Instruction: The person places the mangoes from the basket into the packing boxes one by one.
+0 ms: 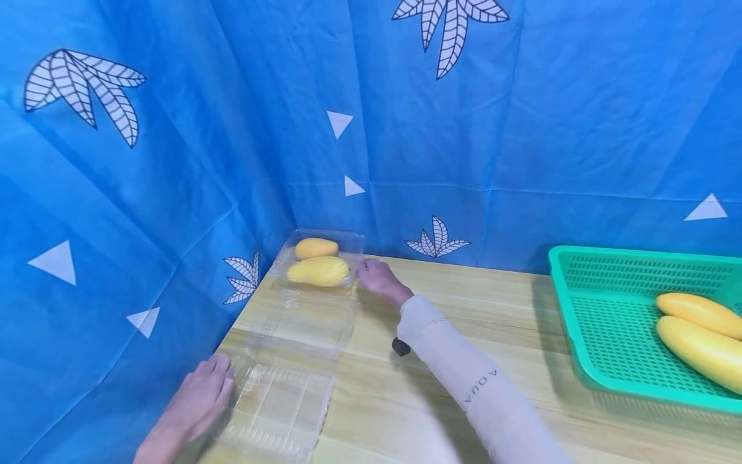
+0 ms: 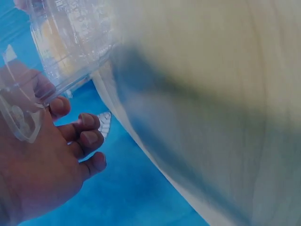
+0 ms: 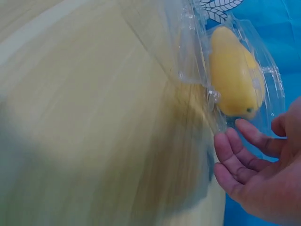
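Observation:
Two yellow mango-like fruits lie side by side in a clear plastic container at the far left corner of the table. My right hand is at that container's right side; in the right wrist view its fingers are loosely bent by the rim, around nothing. Nearer me lie more clear plastic sections without fruit; how they join is hard to tell. My left hand is at their left edge. In the left wrist view its thumb and forefinger pinch a clear plastic edge, the other fingers curled loosely.
A green plastic basket stands at the right with yellow elongated fruits inside. A small black object sits on the wooden table beside the right sleeve. Blue patterned cloth hangs along the back and left.

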The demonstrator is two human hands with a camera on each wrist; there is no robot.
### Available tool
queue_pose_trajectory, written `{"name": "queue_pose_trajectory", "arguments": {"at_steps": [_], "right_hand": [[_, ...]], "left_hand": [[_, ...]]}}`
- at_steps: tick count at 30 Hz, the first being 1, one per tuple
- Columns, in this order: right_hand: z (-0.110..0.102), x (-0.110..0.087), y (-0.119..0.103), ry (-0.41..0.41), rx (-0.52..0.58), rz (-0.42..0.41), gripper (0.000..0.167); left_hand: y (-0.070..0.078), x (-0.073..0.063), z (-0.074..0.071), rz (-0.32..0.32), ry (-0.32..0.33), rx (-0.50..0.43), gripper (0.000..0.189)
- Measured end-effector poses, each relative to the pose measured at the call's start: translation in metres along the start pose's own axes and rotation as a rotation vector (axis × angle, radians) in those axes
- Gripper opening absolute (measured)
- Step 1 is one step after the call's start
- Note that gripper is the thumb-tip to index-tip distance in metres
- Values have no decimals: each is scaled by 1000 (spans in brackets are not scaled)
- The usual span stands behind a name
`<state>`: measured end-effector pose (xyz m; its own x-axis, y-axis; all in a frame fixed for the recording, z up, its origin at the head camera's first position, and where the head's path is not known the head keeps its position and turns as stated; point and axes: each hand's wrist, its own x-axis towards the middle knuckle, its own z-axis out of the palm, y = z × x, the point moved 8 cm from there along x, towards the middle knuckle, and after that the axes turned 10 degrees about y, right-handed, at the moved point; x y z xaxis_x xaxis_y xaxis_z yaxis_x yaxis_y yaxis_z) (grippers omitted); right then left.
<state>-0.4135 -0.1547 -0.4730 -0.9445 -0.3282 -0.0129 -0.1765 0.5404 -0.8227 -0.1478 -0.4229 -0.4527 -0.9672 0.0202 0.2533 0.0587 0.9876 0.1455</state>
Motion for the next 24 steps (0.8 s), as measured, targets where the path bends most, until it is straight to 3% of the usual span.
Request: {"name": "queue_pose_trajectory", "arguments": {"at_steps": [11, 18, 24], "right_hand": [[-38, -22, 4, -35, -243, -191, 49], [-71, -42, 12, -76, -408, -282, 52], [-110, -56, 18, -57, -513, -335, 54]], "left_hand": [[30, -4, -1, 16, 74, -48, 22], [55, -4, 5, -17, -4, -104, 19], [80, 1, 9, 0, 2, -115, 18]]}}
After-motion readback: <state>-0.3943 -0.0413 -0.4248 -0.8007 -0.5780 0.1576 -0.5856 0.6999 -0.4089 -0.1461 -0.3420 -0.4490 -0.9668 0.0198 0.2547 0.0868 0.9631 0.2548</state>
